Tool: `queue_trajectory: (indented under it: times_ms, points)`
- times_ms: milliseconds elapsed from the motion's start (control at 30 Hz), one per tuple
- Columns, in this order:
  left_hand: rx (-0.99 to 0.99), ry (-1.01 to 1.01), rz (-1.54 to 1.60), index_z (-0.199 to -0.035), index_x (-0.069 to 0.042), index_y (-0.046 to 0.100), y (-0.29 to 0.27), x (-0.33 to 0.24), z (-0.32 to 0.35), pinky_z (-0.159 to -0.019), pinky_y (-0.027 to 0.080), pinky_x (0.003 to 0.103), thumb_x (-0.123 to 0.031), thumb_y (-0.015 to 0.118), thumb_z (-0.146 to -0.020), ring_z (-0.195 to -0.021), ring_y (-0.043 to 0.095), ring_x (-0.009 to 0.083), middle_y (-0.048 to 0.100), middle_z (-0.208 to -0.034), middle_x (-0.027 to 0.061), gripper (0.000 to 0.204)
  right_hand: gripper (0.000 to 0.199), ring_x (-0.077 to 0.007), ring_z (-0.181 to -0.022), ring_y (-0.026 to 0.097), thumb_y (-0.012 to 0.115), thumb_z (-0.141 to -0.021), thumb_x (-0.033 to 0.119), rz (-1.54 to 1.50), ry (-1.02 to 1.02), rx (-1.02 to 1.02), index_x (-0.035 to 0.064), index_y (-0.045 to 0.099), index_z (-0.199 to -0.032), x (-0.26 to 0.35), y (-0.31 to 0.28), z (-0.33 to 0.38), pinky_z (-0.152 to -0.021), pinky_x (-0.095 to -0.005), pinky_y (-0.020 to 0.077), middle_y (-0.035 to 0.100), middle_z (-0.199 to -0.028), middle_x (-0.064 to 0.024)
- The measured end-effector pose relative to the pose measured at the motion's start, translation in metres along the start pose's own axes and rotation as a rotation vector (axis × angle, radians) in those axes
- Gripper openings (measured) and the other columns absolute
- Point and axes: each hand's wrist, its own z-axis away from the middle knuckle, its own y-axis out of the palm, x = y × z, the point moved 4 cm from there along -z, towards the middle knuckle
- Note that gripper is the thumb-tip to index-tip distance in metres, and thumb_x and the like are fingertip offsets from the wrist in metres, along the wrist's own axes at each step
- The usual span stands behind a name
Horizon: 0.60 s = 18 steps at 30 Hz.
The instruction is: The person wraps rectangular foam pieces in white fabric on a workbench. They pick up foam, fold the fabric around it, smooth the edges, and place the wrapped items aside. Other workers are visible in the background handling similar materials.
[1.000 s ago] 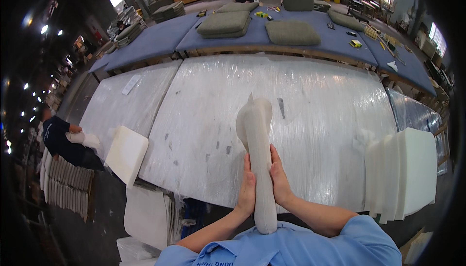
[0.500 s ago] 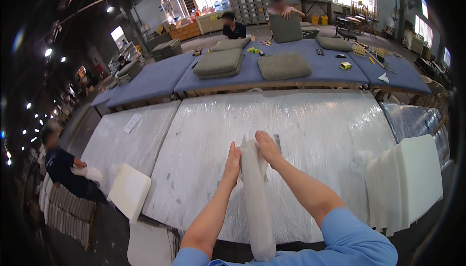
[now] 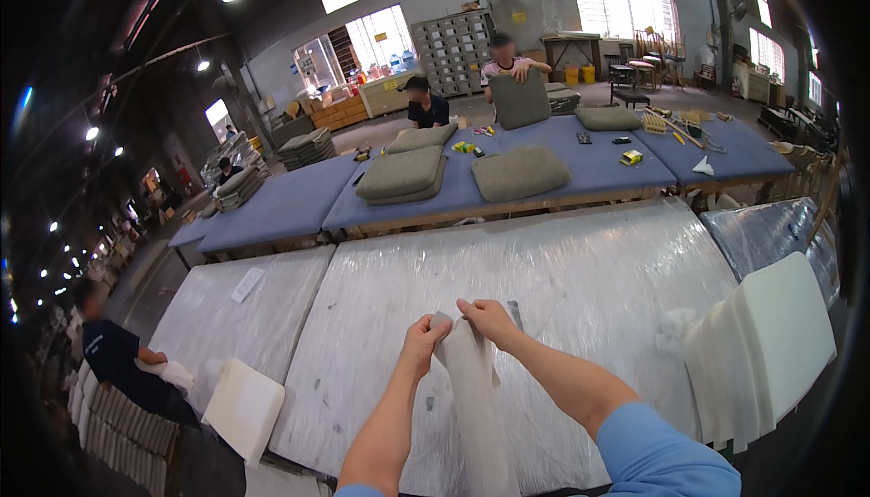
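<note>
A long, pale fabric cover (image 3: 476, 406), tube-like, runs from the lower edge, near my body, out to my hands over the plastic-wrapped table (image 3: 362, 316). At its far end my left hand (image 3: 424, 341) is closed on the cloth, and a small grey flap shows by its thumb. My right hand (image 3: 488, 322) pinches the same end on the right side, its fingers close to those of the left. Whatever lies inside the cover is hidden.
White foam pads (image 3: 766, 343) stand stacked at the right edge, with another white pad (image 3: 243, 406) at the left. Across from me, grey-green cushions (image 3: 521, 173) lie on a blue-topped table (image 3: 616, 171). A co-worker (image 3: 127, 361) stands at left; others are behind the blue table.
My hands, held flat along both sides of the roll's far end, have come nearer to me and closed on its cloth edge. The view has tilted upward.
</note>
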Motion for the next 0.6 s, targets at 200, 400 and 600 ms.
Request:
queue_trajectory:
  times_ms: [200, 400, 600]
  points:
    - [0.028, -0.174, 0.006, -0.117, -0.002, 0.069, 0.029, 0.006, 0.006, -0.092, 0.048, 0.03, -0.053, 0.058, -0.102, -0.099, 0.063, 0.015, 0.07, -0.107, 0.005, 0.054, 0.051, -0.0108, -0.056, 0.046, 0.073, -0.093, 0.044, -0.012, -0.08, -0.213, 0.0039, 0.062, -0.063, -0.001, -0.004, -0.005, -0.053, -0.0348, 0.0399, 0.057, -0.061, -0.0007]
    - [-0.038, -0.192, -0.055, -0.118, 0.003, 0.069, 0.028, 0.016, 0.018, -0.089, 0.05, 0.031, -0.057, 0.056, -0.101, -0.1, 0.065, 0.0182, 0.071, -0.112, 0.0103, 0.063, 0.055, -0.015, -0.051, 0.045, 0.074, -0.09, 0.042, 0.046, -0.131, -0.333, 0.0014, 0.06, -0.056, 0.011, 0.009, -0.007, -0.053, -0.0391, 0.0412, 0.057, -0.054, -0.0082]
    - [-0.184, -0.075, 0.055, -0.116, 0.002, 0.07, 0.043, 0.02, 0.032, -0.082, 0.052, 0.031, -0.05, 0.058, -0.102, -0.096, 0.065, 0.0177, 0.069, -0.108, 0.0107, 0.056, 0.055, -0.0276, -0.05, 0.05, 0.072, -0.089, 0.044, 0.252, -0.215, -0.427, -0.0022, 0.062, -0.062, 0.012, 0.015, -0.012, -0.056, -0.0431, 0.0434, 0.059, -0.059, -0.0196]
